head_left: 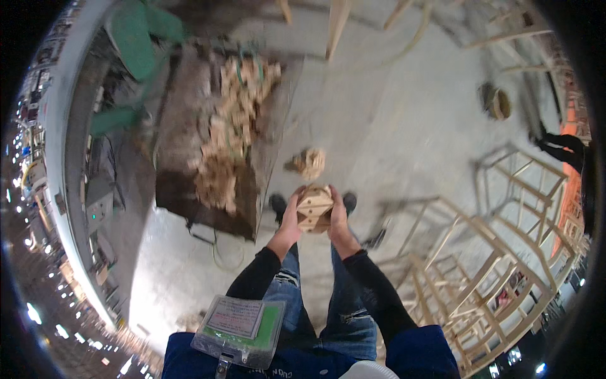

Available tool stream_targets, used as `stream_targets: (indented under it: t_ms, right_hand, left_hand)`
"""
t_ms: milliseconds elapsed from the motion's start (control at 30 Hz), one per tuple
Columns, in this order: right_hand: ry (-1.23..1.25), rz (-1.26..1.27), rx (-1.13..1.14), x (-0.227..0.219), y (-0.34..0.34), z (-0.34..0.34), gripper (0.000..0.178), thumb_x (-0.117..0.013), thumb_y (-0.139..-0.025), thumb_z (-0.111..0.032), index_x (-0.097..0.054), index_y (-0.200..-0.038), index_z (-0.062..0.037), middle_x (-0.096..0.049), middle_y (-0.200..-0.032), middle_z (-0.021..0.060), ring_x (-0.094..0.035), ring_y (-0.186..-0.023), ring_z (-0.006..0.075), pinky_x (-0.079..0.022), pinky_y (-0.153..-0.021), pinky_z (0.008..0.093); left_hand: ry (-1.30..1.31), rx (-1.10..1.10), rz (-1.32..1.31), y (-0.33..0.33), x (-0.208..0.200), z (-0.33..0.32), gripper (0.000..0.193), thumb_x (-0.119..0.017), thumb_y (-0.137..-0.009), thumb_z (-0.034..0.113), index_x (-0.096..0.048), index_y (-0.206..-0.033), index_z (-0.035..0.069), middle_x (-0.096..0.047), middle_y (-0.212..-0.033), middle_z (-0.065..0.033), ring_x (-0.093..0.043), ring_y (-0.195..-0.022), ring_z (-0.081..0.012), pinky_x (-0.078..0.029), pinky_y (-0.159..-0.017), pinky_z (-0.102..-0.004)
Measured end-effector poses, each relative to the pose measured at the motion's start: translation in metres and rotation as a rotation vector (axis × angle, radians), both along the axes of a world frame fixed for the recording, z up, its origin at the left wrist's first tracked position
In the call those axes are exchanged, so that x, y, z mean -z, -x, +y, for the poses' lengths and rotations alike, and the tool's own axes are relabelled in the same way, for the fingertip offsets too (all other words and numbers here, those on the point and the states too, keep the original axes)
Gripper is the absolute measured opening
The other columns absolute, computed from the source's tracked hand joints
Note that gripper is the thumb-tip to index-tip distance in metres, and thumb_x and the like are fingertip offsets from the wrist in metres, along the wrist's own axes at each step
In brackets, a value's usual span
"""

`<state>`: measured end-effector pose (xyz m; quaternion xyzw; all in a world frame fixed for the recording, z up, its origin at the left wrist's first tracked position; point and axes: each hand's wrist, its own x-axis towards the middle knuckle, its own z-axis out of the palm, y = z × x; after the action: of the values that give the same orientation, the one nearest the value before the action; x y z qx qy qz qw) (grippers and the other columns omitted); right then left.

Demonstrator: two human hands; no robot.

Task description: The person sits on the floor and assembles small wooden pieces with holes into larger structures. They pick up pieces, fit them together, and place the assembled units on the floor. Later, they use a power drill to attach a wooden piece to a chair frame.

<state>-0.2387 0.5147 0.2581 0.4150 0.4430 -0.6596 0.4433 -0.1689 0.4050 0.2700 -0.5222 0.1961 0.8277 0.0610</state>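
Observation:
Between my two hands is a bundle of small pale wooden blocks (315, 203) with dark round holes in them. My left hand (290, 220) presses on the left side of the bundle, and my right hand (339, 218) grips its right side. Both hands are closed around it, in front of my legs and above the floor. Just beyond, a small heap of similar wooden blocks (312, 163) lies on the concrete floor.
To the left stands a big dark bin (170, 196) with many loose wooden blocks (230, 136) inside. Green machinery (132, 44) is past it. Wooden chair frames (467, 278) crowd the right side. A round container (499, 103) and another person's dark-clothed legs (562, 148) are far right.

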Motion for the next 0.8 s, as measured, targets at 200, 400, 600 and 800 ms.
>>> stream_targets:
  t_ms: [200, 400, 600, 800]
  right_hand:
    - [0.117, 0.307, -0.086, -0.170, 0.135, -0.093, 0.047, -0.040, -0.099, -0.039, -0.052, -0.127, -0.0035, -0.060, -0.120, 0.0103, -0.060, -0.105, 0.0234, -0.046, -0.093, 0.0357]
    - [0.329, 0.575, -0.030, -0.279, 0.261, -0.170, 0.047, -0.038, -0.098, -0.043, -0.056, -0.119, -0.0050, -0.064, -0.108, 0.0098, -0.064, -0.098, 0.0221, -0.050, -0.089, 0.0365]
    - [0.348, 0.426, -0.054, -0.317, 0.392, -0.279, 0.049, -0.029, -0.098, -0.042, -0.056, -0.118, -0.0065, -0.062, -0.111, 0.0120, -0.064, -0.097, 0.0291, -0.053, -0.081, 0.0463]
    - [0.273, 0.352, -0.081, -0.301, 0.522, -0.372, 0.057, -0.018, -0.098, -0.047, -0.054, -0.123, -0.0093, -0.061, -0.116, 0.0125, -0.063, -0.101, 0.0342, -0.050, -0.081, 0.0531]
  left_hand:
    - [0.134, -0.088, 0.143, 0.135, -0.188, -0.087, 0.044, -0.042, -0.098, 0.045, -0.054, -0.127, 0.014, -0.059, -0.124, -0.0083, -0.059, -0.110, -0.0259, -0.048, -0.093, -0.0429]
    - [0.193, 0.020, 0.373, 0.267, -0.288, -0.175, 0.030, -0.047, -0.095, 0.040, -0.058, -0.110, 0.016, -0.064, -0.109, -0.0055, -0.062, -0.099, -0.0202, -0.051, -0.085, -0.0368]
    - [0.335, 0.144, 0.291, 0.408, -0.335, -0.285, 0.034, -0.045, -0.096, 0.039, -0.060, -0.108, 0.011, -0.065, -0.106, -0.0083, -0.064, -0.094, -0.0262, -0.052, -0.083, -0.0445]
    - [0.395, 0.263, 0.263, 0.551, -0.290, -0.391, 0.040, -0.041, -0.097, 0.043, -0.060, -0.111, 0.010, -0.066, -0.108, -0.0108, -0.066, -0.096, -0.0283, -0.053, -0.080, -0.0490]
